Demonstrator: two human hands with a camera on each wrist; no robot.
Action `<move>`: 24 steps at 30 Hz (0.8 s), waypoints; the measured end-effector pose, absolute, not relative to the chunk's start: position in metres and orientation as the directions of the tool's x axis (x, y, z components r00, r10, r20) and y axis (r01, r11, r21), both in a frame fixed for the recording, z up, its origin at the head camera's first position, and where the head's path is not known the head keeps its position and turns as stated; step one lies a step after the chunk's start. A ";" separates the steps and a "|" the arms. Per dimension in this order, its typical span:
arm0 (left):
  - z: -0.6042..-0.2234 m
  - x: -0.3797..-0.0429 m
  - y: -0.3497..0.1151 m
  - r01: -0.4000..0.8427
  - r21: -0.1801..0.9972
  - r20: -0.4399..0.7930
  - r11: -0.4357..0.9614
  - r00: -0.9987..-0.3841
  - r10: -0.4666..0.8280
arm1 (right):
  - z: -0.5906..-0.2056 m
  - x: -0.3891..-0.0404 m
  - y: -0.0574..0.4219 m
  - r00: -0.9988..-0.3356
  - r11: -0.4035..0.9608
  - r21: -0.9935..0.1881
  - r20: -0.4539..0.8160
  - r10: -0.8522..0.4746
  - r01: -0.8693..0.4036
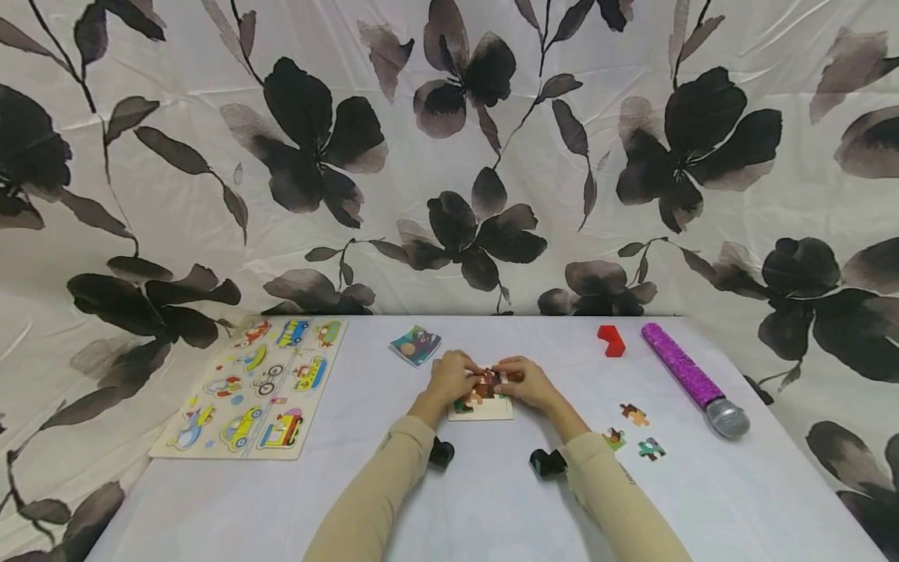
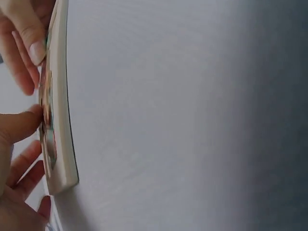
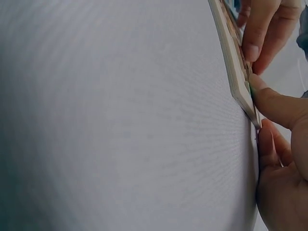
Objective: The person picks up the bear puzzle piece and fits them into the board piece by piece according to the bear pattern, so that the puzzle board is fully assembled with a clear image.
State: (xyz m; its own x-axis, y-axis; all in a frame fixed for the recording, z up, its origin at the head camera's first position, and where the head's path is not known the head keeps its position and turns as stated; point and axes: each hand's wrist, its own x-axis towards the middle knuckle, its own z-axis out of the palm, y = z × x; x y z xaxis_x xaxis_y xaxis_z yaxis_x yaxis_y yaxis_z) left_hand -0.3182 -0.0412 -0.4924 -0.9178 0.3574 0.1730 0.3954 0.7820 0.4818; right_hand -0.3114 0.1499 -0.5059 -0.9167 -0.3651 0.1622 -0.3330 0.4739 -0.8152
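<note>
A small wooden jigsaw puzzle board (image 1: 495, 414) lies at mid-table, with brown and green pieces inside its pale rim. My left hand (image 1: 449, 378) holds it from the left, thumb over the pieces and fingers by the edge. From the right, my right hand (image 1: 530, 384) grips it with the thumb on top and the other fingers at the side. Both wrist views show the board's edge (image 2: 66, 144) nearly side-on. Whether a single loose piece lies under the fingertips is hidden. Near my right forearm lie loose puzzle pieces, one brown (image 1: 635, 414), one green (image 1: 614, 439), one teal (image 1: 652, 449).
A large vehicle puzzle board (image 1: 228, 394) lies at left. Behind my left hand is a small picture card (image 1: 416, 346). A red angular block (image 1: 611, 341) and a glittery purple microphone (image 1: 684, 367) sit at right. Floral cloth (image 1: 463, 156) hangs behind the white table.
</note>
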 end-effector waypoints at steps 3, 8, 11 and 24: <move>-0.496 -0.320 -0.050 0.348 0.605 0.165 0.716 -0.935 0.315 | -0.506 -0.311 0.149 -0.910 0.474 -0.814 0.148 -0.387 -0.335; -0.501 -0.318 -0.063 0.393 0.713 0.241 0.580 -0.915 0.324 | -0.504 -0.311 0.148 -0.919 0.496 -0.817 0.098 -0.382 -0.293; -0.501 -0.316 -0.066 0.425 0.683 0.262 0.593 -0.901 0.345 | -0.502 -0.311 0.148 -0.921 0.500 -0.820 0.083 -0.381 -0.280; -0.505 -0.308 -0.068 0.386 0.722 0.261 0.574 -0.921 0.290 | -0.503 -0.311 0.147 -0.915 0.523 -0.791 0.109 -0.388 -0.316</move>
State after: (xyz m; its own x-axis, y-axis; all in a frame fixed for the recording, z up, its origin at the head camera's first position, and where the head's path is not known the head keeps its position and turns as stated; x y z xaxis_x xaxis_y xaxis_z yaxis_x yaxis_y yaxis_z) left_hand -0.3083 -0.0682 -0.5046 -0.9207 0.2901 0.2609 0.3856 0.5742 0.7222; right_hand -0.3112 0.1473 -0.5030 -0.9152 -0.3878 0.1095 -0.3164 0.5233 -0.7912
